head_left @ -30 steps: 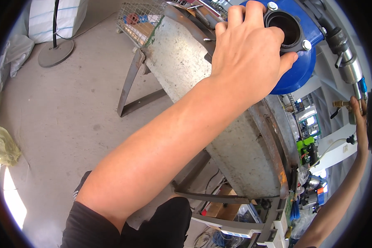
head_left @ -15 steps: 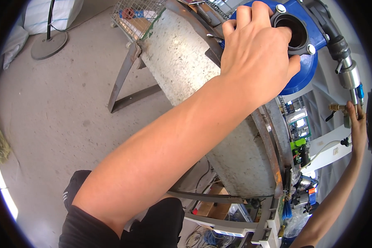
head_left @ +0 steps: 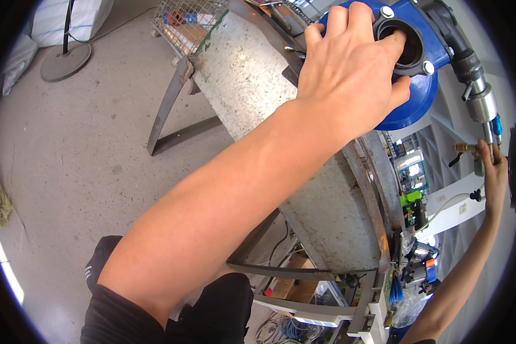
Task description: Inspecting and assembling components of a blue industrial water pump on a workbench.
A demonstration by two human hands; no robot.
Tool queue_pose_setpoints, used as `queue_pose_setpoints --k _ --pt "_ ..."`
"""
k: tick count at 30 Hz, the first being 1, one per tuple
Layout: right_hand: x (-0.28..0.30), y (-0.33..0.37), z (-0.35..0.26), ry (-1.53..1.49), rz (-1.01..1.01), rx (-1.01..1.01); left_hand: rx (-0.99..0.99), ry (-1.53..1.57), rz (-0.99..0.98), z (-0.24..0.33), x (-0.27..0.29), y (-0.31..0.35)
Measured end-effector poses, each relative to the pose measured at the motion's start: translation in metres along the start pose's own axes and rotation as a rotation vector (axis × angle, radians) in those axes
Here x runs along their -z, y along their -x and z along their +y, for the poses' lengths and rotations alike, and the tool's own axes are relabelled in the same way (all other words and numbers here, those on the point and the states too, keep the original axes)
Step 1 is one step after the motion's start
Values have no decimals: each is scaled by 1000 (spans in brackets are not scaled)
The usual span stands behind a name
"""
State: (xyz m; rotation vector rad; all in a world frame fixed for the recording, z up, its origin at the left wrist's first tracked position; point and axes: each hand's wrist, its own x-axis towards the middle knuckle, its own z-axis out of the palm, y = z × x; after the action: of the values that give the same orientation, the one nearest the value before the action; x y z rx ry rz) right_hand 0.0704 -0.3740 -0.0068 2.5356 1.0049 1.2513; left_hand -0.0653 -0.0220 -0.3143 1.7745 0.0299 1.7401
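Observation:
My left hand (head_left: 350, 74) reaches up across a blue pump housing (head_left: 413, 109). Its fingers and thumb close around the black round flange (head_left: 410, 49) on the housing, with a fingertip at the rim of the opening. At the far right edge, my right hand (head_left: 492, 172) is raised and wrapped around a brass fitting (head_left: 463, 149). That fitting hangs below a steel pipe piece (head_left: 480, 103) leading down from the pump. My left forearm hides part of the housing.
A grey speckled metal drum (head_left: 252, 86) lies on a rusty steel frame (head_left: 172, 109) beneath the pump. A wire basket (head_left: 189, 20) sits behind it. A round stand base (head_left: 66, 60) and white bag are on the concrete floor. Cables and tools (head_left: 413, 269) crowd the lower right.
My left hand has slid a little further onto the black flange, so a fingertip now reaches the opening's rim. My right hand stays on the brass fitting.

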Motion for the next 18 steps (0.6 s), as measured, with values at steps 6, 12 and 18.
queue_pose_setpoints --k 6,12,18 --pt "-4 2 -2 56 48 6 86 -50 205 16 -20 -3" --pt "-3 6 -20 49 30 -38 254 26 157 29 -37 0" --pt "-3 8 -40 -138 4 -58 261 134 96 29 -8 -2"
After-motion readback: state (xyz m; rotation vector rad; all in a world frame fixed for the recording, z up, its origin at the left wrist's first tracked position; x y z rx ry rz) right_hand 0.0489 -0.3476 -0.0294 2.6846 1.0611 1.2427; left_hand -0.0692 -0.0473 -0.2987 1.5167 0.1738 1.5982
